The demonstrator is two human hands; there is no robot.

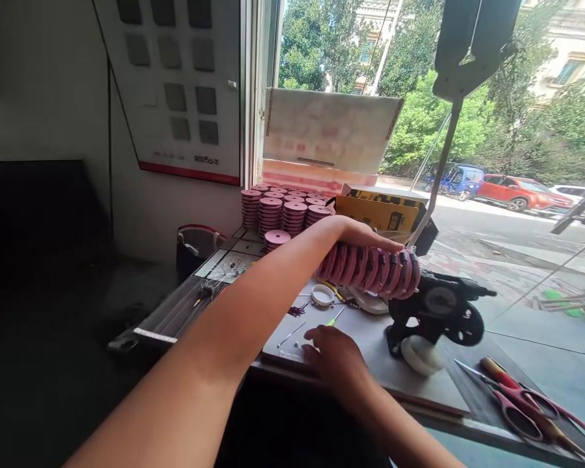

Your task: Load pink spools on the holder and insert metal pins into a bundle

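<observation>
My left hand [365, 237] reaches across the bench and is wrapped over a sideways row of several pink spools [370, 268], which lies against a black hand-crank winder [439, 312]. My right hand [334, 354] rests low on the grey work board [385, 364] near the front edge, fingers curled over small white bits I cannot make out. A thin green-tipped tool [335, 317] and a white ring [322, 295] lie just beyond it.
Stacks of pink spools [283, 211] stand at the window sill beside a yellow box [377, 211]. Red-handled scissors [521, 403] lie at the right. A tape dispenser [197, 244] sits at the left. A white roll [419, 354] lies under the winder.
</observation>
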